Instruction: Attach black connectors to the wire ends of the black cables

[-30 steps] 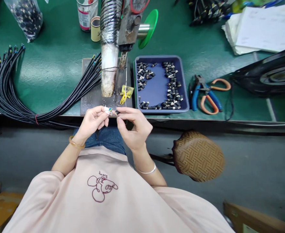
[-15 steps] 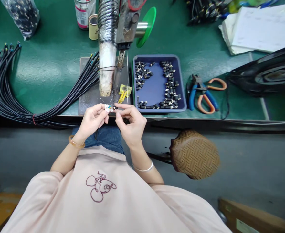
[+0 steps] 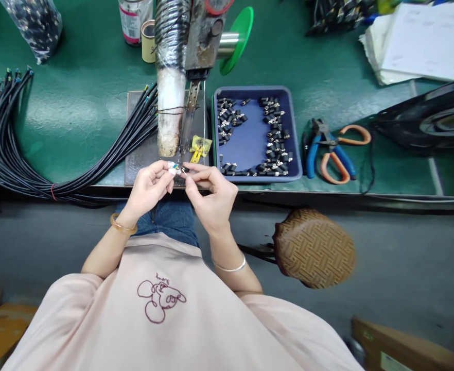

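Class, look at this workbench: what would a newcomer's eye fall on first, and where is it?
Probably the bright green disc of the spool, beyond the blue tray of small black connectors. The thick bundle of black cables sweeps across the bench's left side. At the front edge, the left hand and right hand meet fingertip to fingertip over tiny parts.

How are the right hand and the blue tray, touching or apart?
Cannot tell: the head view shows the right hand beside a corner of the blue tray, contact unclear.
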`<state>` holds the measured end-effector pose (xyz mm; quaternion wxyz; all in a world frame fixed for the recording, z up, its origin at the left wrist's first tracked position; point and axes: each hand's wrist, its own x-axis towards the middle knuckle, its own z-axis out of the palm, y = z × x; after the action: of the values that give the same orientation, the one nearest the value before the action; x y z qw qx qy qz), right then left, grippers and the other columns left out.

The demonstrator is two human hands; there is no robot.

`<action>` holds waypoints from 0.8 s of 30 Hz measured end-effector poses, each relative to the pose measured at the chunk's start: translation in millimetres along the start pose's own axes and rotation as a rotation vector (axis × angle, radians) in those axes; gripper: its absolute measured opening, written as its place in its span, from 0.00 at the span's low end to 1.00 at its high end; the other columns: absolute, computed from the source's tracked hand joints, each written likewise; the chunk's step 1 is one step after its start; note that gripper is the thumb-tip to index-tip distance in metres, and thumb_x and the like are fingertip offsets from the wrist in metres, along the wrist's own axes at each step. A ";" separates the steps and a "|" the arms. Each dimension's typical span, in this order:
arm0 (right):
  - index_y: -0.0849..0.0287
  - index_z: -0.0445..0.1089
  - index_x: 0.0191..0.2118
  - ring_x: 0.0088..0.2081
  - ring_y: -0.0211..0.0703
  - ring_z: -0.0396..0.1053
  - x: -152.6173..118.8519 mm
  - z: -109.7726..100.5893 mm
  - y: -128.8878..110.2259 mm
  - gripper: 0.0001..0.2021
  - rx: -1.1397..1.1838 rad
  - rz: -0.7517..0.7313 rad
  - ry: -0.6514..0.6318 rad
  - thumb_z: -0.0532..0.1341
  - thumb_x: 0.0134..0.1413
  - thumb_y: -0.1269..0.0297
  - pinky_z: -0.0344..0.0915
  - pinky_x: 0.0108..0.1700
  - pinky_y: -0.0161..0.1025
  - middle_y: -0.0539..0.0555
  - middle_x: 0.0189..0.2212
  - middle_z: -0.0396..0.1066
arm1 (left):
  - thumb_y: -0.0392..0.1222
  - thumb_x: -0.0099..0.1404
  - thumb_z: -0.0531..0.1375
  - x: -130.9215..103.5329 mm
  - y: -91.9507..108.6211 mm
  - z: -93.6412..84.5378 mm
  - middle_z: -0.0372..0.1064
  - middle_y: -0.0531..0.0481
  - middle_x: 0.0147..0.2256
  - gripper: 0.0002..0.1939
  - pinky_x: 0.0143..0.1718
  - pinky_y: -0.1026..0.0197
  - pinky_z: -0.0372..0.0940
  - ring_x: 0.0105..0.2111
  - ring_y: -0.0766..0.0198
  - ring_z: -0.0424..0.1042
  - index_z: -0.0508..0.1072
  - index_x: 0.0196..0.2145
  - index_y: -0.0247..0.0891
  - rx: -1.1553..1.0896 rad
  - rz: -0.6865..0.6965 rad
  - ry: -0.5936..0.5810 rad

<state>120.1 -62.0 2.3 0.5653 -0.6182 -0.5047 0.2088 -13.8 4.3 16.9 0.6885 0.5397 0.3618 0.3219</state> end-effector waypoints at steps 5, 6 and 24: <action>0.55 0.66 0.29 0.38 0.42 0.81 3.6 -1.7 0.8 0.06 0.023 0.034 -0.027 0.63 0.55 0.69 0.78 0.37 0.36 0.54 0.41 0.82 | 0.61 0.62 0.65 -0.1 -0.4 0.1 0.62 0.57 0.18 0.23 0.14 0.69 0.46 0.14 0.77 0.52 0.70 0.33 0.34 0.004 0.005 -0.007; 0.55 0.66 0.29 0.37 0.41 0.81 4.1 -1.8 0.9 0.06 0.021 0.033 -0.029 0.62 0.54 0.70 0.78 0.37 0.35 0.54 0.41 0.82 | 0.61 0.62 0.64 -0.1 -0.5 0.1 0.62 0.57 0.18 0.23 0.14 0.70 0.46 0.14 0.77 0.52 0.70 0.33 0.34 0.006 0.007 -0.006; 0.56 0.71 0.29 0.39 0.42 0.81 11.0 -1.9 -6.1 0.05 -0.033 -0.050 -0.010 0.63 0.54 0.71 0.78 0.37 0.35 0.53 0.38 0.82 | 0.60 0.64 0.63 2.0 -0.1 -0.5 0.62 0.59 0.19 0.22 0.16 0.69 0.48 0.15 0.76 0.53 0.69 0.34 0.35 0.043 0.083 0.003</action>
<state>123.8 -54.3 11.8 0.5576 -0.6136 -0.5260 0.1895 -13.2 6.2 16.5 0.6623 0.5684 0.3472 0.3431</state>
